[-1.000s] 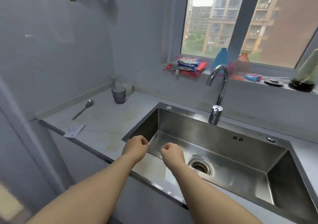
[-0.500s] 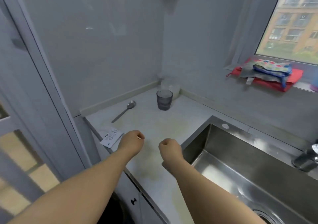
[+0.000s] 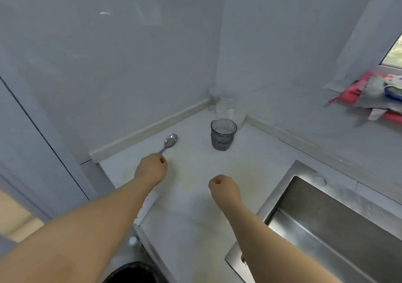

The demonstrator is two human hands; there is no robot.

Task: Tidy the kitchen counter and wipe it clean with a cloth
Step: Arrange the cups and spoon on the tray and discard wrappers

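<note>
Both fists have moved left from the sink (image 3: 326, 228) to over the tabletop (image 3: 195, 217). Left grip (image 3: 151, 169) is clenched above the spoon (image 3: 170, 140) handle, and right grip (image 3: 224, 188) is clenched and empty. Cloth (image 3: 369, 100) lies far right, by the window (image 3: 394, 53).

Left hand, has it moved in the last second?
Yes: the left hand went from the sink rim across the counter and now covers the spoon handle.

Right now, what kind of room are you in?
Most likely a home kitchen: a steel sink is set into a pale counter, with a spoon and a grey cup on it.
</note>
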